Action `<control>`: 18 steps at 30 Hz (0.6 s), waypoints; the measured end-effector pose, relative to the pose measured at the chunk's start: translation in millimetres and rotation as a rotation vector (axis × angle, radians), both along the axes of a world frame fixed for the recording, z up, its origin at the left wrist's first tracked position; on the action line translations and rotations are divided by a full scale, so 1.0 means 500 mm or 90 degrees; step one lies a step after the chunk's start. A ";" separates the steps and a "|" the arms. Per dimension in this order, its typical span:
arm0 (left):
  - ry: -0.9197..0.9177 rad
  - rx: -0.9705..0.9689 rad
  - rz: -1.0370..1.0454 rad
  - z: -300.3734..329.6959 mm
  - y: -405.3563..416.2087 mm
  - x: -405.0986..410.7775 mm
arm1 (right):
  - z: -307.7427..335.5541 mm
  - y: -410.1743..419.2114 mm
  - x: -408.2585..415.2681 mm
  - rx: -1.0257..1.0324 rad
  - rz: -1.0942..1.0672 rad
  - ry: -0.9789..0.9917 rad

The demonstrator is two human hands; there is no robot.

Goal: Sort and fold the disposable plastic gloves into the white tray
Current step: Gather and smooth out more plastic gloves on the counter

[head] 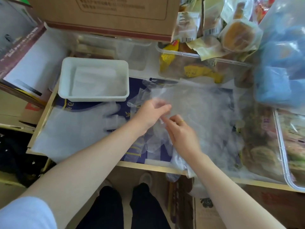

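Observation:
A white tray (pixel 66 76) stands at the back left of the table with folded clear gloves (pixel 94 80) lying in it. One clear plastic glove (pixel 74 129) lies flat on the table's left, fingers pointing right. A heap of loose clear gloves (pixel 203 113) covers the middle and right. My left hand (pixel 151 115) and my right hand (pixel 180 133) meet over the heap's near left edge. Both pinch the same thin clear glove (pixel 155 138), which hangs crumpled below them. The hands are blurred.
A cardboard box (pixel 107 12) sits behind the tray. Clear containers of packaged snacks (pixel 206 63) line the back and the right edge (pixel 283 154). A bag of blue items (pixel 280 63) hangs at the right. The table's front edge (pixel 148 167) is near my legs.

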State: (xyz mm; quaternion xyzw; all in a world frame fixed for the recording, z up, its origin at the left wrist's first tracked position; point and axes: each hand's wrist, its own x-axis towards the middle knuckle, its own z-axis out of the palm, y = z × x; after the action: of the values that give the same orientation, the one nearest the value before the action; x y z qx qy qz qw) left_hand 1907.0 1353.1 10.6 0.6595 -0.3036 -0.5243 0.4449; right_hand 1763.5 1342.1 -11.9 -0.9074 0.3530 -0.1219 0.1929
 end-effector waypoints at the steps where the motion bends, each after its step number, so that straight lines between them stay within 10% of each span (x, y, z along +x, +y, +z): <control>1: -0.027 -0.012 0.023 0.002 0.002 0.002 | -0.005 0.001 0.001 -0.039 0.012 0.016; 12: 0.133 -0.069 0.301 0.040 0.057 0.139 | -0.046 -0.072 -0.029 0.027 -0.197 0.203; 18: 0.214 -0.071 0.198 0.067 0.127 0.189 | 0.091 -0.066 0.090 0.311 -0.219 -0.224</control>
State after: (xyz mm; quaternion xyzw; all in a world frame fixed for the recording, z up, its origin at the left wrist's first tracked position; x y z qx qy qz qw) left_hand 2001.4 1416.5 43.9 0.5759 -0.1485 -0.5343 0.6007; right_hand 1808.6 1308.9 33.4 -0.7266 0.4806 -0.2192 0.4393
